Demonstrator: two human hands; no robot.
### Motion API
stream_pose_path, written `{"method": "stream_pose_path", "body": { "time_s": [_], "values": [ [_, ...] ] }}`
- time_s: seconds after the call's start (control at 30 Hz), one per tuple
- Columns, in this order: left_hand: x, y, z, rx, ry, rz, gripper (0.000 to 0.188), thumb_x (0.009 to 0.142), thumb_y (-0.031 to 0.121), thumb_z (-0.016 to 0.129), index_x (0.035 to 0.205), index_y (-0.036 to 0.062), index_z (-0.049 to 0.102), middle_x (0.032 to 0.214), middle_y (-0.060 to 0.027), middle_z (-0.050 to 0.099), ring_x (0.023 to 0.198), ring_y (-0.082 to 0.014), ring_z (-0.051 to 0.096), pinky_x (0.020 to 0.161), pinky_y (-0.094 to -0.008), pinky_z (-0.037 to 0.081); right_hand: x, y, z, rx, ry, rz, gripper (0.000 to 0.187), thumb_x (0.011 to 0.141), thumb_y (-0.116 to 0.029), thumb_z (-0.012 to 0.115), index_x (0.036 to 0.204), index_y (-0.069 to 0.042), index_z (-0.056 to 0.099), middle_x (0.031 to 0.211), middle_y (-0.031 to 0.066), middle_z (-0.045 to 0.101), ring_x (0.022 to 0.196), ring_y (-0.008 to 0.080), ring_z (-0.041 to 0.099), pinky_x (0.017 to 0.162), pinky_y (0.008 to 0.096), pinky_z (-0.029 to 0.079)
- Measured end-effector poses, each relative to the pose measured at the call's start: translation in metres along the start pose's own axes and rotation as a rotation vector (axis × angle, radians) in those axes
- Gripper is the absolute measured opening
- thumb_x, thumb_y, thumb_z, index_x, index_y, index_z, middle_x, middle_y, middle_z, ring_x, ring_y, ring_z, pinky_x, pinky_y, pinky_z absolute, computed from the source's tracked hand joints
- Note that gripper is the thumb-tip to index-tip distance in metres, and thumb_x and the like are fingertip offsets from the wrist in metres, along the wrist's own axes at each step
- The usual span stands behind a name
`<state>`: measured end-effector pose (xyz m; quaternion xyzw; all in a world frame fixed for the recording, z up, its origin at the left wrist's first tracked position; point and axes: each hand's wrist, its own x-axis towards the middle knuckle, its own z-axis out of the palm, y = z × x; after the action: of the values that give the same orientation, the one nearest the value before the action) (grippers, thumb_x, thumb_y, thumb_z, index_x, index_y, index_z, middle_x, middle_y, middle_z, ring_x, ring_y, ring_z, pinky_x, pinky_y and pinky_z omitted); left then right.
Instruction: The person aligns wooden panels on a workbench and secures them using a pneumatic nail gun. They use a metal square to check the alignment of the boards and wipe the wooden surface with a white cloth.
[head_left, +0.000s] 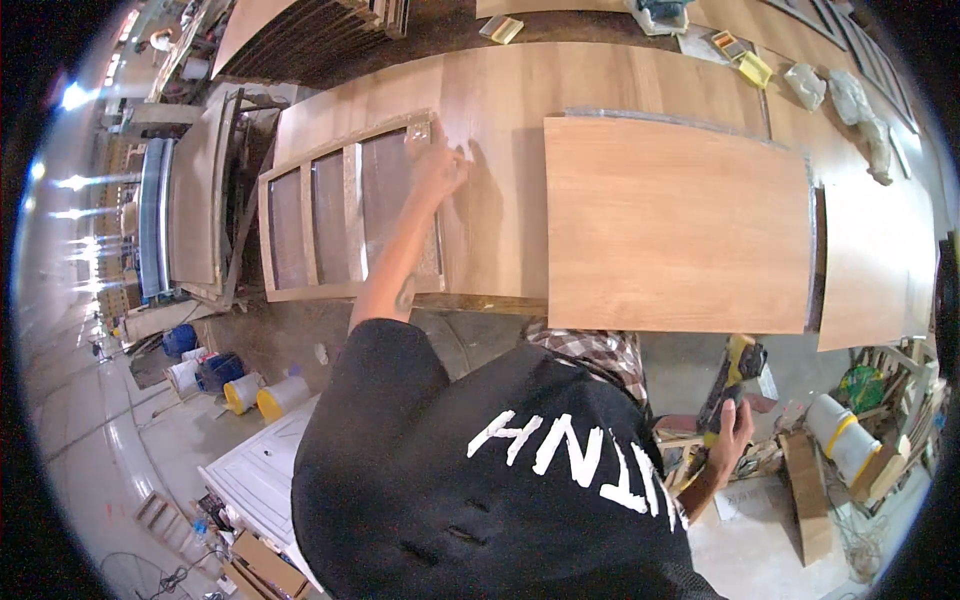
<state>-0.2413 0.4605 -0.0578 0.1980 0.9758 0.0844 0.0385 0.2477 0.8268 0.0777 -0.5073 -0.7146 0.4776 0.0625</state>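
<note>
"Head view: where's the frame [353, 210]?"

"Left of the board [680, 225]. The left hand [438, 172] is at the frame's corner, fingers apart; the right hand [735, 430] grips a tool [737, 375] below the board."

"Step now?"

"Maybe checking; next needs gentle fingers."

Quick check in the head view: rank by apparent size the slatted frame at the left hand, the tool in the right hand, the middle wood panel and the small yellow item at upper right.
1. Middle wood panel
2. Slatted frame
3. Tool
4. Yellow item
</note>
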Motion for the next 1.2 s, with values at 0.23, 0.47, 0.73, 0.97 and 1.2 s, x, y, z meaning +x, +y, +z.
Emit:
{"method": "stream_pose_path", "body": {
  "time_s": [0.23, 0.47, 0.73, 0.97, 1.2],
  "values": [
    [-0.179, 0.074, 0.003, -0.831, 0.724, -0.487, 0.045, 0.093, 0.024, 0.052, 0.126, -0.003, 0.037, 0.129, -0.0176, 0.04, 0.123, -0.0264, 0.037, 0.105, -0.0411, 0.028, -0.004, 0.026, -0.019, 0.349, 0.154, 0.223, 0.042, 0.091, -0.021, 0.061, 0.124, 0.004, 0.053, 0.109, 0.0109, 0.06, 0.092, 0.0165, 0.056, 0.081, 0.0293, 0.046],
    [-0.266, 0.007, 0.073, -2.12, 0.595, -1.506, 0.072, 0.09, 0.059, 0.033, 0.137, 0.0046, 0.034, 0.143, -0.0149, 0.032, 0.129, -0.0337, 0.032, 0.106, -0.0586, 0.022, 0.083, -0.058, -0.009, -0.097, 0.081, -0.072, 0.033, 0.085, -0.032, 0.067, 0.087, 0.0, 0.057, 0.073, 0.0005, 0.055, 0.066, 0.01, 0.046, 0.057, 0.0281, 0.039],
    [-0.283, 0.067, 0.055, -2.171, 0.644, -1.352, 0.076, 0.094, 0.06, 0.024, 0.14, -0.0005, 0.026, 0.149, -0.0124, 0.031, 0.139, -0.0312, 0.02, 0.111, -0.0559, 0.009, 0.212, -0.077, -0.108, -0.531, 0.133, -0.353, 0.04, 0.084, -0.037, 0.064, 0.081, 0.003, 0.058, 0.061, 0.015, 0.055, 0.059, 0.0272, 0.056, 0.057, 0.0393, 0.042],
    [-0.438, 0.041, 0.079, -0.742, 0.326, -0.321, 0.034, 0.098, 0.015, 0.039, 0.126, -0.004, 0.043, 0.126, -0.0118, 0.055, 0.108, -0.0199, 0.057, 0.089, -0.0352, 0.05, 0.388, -0.029, -0.133, -0.94, 0.373, -0.514, 0.043, 0.087, -0.044, 0.057, 0.094, -0.002, 0.059, 0.091, 0.0213, 0.063, 0.085, 0.0401, 0.061, 0.075, 0.0496, 0.047],
    [-0.334, 0.21, 0.044, -1.298, 0.583, -0.942, 0.027, 0.077, -0.003, 0.066, 0.102, -0.0128, 0.062, 0.089, -0.0156, 0.066, 0.079, -0.0208, 0.065, 0.073, -0.0289, 0.055, 0.442, 0.044, -0.178, -0.979, 0.203, -0.598, 0.049, 0.088, -0.044, 0.056, 0.111, -0.002, 0.059, 0.119, 0.0207, 0.053, 0.105, 0.0359, 0.054, 0.089, 0.0466, 0.044]
  ]
}}
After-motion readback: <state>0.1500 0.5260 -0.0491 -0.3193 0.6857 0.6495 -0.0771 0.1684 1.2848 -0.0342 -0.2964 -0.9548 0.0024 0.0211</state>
